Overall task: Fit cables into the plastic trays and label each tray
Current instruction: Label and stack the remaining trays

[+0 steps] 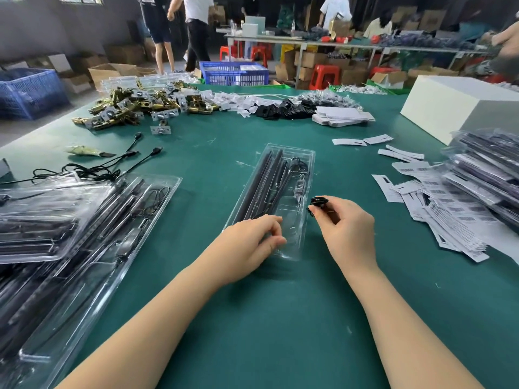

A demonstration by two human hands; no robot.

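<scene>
Plastic tray [280,175] at table centre, on green mat [280,318]; dark strips and thin cable already seated in far half, near pocket looks bare. Far left: loose cables [92,169] beyond stack of filled trays [73,234]. Left hand [252,242], fingers curled, pinching tray's near left edge, steadying. Right hand [346,228] just right of tray, gripping small coiled black cable [318,202] at fingertips. Step judged: fitting. Next: lower coil into bare pocket, press flat. Far right: barcode labels [438,203], unused.
</scene>
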